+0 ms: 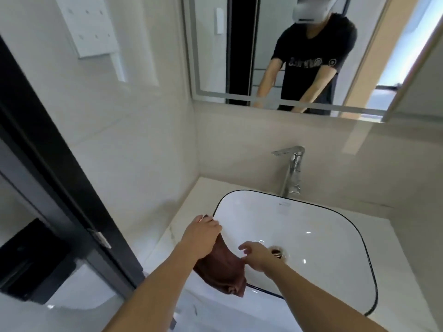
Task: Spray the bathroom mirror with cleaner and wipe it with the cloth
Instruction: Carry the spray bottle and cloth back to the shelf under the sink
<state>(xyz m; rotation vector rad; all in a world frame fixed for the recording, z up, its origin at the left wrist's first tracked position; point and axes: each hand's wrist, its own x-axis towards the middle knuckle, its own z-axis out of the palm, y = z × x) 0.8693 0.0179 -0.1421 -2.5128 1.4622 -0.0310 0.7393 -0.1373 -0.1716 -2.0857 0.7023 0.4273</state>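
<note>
Step judged: cloth pick-up, before any spraying; no cleaner bottle is seen. The brown folded fabric cloth point(224, 269) is draped over the front-left rim of the white oval ceramic basin point(311, 226), at the pale stone tabletop's point(182, 226) left edge. The left hand point(203, 230) is clamped on its upper end; the right hand point(257, 256) hovers with fingers apart, just beside it. The wall mirror point(239, 56) appears unwiped. Next, lifting the cloth and locating cleaner is called for. Reflected shirt lettering is unreadable.
</note>
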